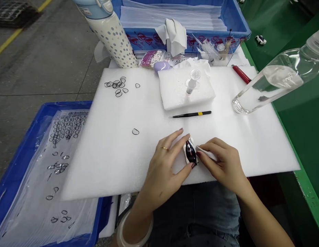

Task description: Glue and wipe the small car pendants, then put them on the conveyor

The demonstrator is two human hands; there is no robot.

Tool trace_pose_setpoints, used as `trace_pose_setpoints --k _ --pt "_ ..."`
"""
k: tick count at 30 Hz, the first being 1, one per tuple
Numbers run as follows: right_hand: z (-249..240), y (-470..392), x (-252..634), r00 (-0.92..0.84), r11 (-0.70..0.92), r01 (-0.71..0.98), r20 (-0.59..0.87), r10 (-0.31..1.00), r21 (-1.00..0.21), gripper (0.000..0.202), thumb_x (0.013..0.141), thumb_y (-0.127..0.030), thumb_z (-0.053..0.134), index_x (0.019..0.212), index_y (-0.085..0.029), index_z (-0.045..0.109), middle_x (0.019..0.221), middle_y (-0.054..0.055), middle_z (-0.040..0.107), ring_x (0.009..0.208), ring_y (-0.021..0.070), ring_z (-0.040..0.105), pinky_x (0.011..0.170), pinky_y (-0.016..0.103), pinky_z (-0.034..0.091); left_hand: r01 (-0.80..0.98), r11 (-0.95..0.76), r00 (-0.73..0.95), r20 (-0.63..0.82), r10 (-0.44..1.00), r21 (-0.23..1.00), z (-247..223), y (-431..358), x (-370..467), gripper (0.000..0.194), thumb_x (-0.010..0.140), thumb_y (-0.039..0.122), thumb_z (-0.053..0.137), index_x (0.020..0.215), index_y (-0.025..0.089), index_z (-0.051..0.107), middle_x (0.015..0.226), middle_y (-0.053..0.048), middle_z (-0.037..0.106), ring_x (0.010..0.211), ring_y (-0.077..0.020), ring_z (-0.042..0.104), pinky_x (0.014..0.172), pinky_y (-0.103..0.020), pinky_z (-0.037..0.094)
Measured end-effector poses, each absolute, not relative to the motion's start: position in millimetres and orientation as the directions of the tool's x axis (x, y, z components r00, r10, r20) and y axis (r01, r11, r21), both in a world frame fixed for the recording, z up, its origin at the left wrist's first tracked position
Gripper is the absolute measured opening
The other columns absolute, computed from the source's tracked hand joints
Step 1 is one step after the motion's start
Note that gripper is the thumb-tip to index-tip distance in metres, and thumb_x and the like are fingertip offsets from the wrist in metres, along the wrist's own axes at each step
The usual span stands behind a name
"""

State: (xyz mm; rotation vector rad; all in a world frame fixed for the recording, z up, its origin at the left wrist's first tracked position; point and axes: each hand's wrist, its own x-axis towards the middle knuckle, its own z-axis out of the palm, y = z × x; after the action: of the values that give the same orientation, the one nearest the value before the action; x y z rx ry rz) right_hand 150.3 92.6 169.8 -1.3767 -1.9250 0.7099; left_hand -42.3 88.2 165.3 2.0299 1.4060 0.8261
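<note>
In the head view, one glossy black part [190, 151] sits on the near side of the foam block [171, 97]; the left hand [168, 164] has thumb and index finger clamped on its two ends, and the right hand [223, 161] pinches a folded white wipe [211, 154] at its right edge. Firm end support with light, even wipe pressure should best spare the gloss. Count, relative to the block: one syringe [192, 84] standing at its top; one pair of tweezers [191, 114] just nearside; leftward, two separate black rings [135, 131] and an overlapping cluster, not exactly countable; rightward, one clear bottle [267, 89]
</note>
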Motion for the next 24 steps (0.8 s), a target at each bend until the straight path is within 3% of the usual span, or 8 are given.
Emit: trace_pose_setpoints --k 2,3,5,8,11,19,24 --pt "171 91 153 -0.18 0.318 0.551 0.263 0.948 -0.771 0.014 0.095 -0.018 0.059 0.1 -0.019 0.072 0.083 0.003 0.065 0.069 0.0117 0.062 0.054 0.023 0.047 0.59 -0.409 0.425 0.163 0.89 0.696 165 94 -47 0.066 0.086 0.018 0.071 0.146 0.029 0.047 0.152 -0.009 0.05 0.139 -0.031 0.046 0.109 -0.051 0.048" --pt "170 89 154 -0.144 0.341 0.549 0.315 0.938 -0.763 0.015 0.095 -0.016 0.059 0.101 -0.02 0.073 0.083 0.003 0.065 0.07 0.012 0.062 0.055 0.023 0.048 0.583 -0.429 0.447 0.169 0.879 0.69 164 96 -48 0.064 0.085 0.018 0.073 0.143 0.028 0.05 0.148 -0.009 0.053 0.136 -0.0305 0.048 0.108 -0.05 0.049" --pt "168 84 155 -0.103 0.402 0.585 0.427 0.898 -0.704 0.018 0.093 -0.011 0.06 0.102 -0.02 0.072 0.084 0.003 0.064 0.069 0.0114 0.061 0.054 0.022 0.048 0.601 -0.414 0.379 0.212 0.901 0.684 161 98 -48 0.053 0.079 0.023 0.081 0.129 0.024 0.063 0.13 -0.009 0.063 0.121 -0.0285 0.058 0.1 -0.046 0.054" --pt "162 75 154 -0.164 0.498 0.664 0.541 0.825 -0.558 0.02 0.089 -0.007 0.063 0.105 -0.017 0.071 0.086 0.004 0.062 0.067 0.0107 0.061 0.053 0.022 0.049 0.621 -0.36 0.239 0.27 0.933 0.696 157 96 -45 0.043 0.073 0.029 0.086 0.112 0.019 0.07 0.106 -0.007 0.065 0.098 -0.0242 0.063 0.084 -0.04 0.058" --pt "157 71 153 -0.25 0.541 0.704 0.552 0.796 -0.461 0.021 0.089 -0.008 0.064 0.107 -0.017 0.069 0.089 0.005 0.062 0.065 0.0104 0.06 0.052 0.024 0.048 0.599 -0.346 0.222 0.266 0.938 0.722 157 93 -45 0.034 0.078 0.021 0.082 0.11 0.019 0.07 0.1 -0.005 0.065 0.093 -0.0216 0.063 0.079 -0.037 0.057" --pt "157 72 154 -0.276 0.532 0.715 0.516 0.811 -0.454 0.021 0.09 -0.011 0.067 0.109 -0.021 0.069 0.093 0.003 0.061 0.061 0.0071 0.054 0.053 0.023 0.046 0.589 -0.328 0.202 0.259 0.945 0.739 161 92 -46 0.025 0.082 0.014 0.074 0.107 0.017 0.071 0.101 -0.005 0.064 0.094 -0.0215 0.062 0.081 -0.037 0.054" --pt "154 71 153 -0.316 0.554 0.753 0.542 0.778 -0.355 0.02 0.09 -0.012 0.068 0.108 -0.019 0.069 0.094 0.005 0.063 0.069 0.0097 0.059 0.057 0.023 0.047 0.595 -0.321 0.194 0.256 0.947 0.737 162 92 -43 0.024 0.08 0.014 0.075 0.104 0.017 0.071 0.098 -0.005 0.063 0.092 -0.0209 0.061 0.081 -0.036 0.054"
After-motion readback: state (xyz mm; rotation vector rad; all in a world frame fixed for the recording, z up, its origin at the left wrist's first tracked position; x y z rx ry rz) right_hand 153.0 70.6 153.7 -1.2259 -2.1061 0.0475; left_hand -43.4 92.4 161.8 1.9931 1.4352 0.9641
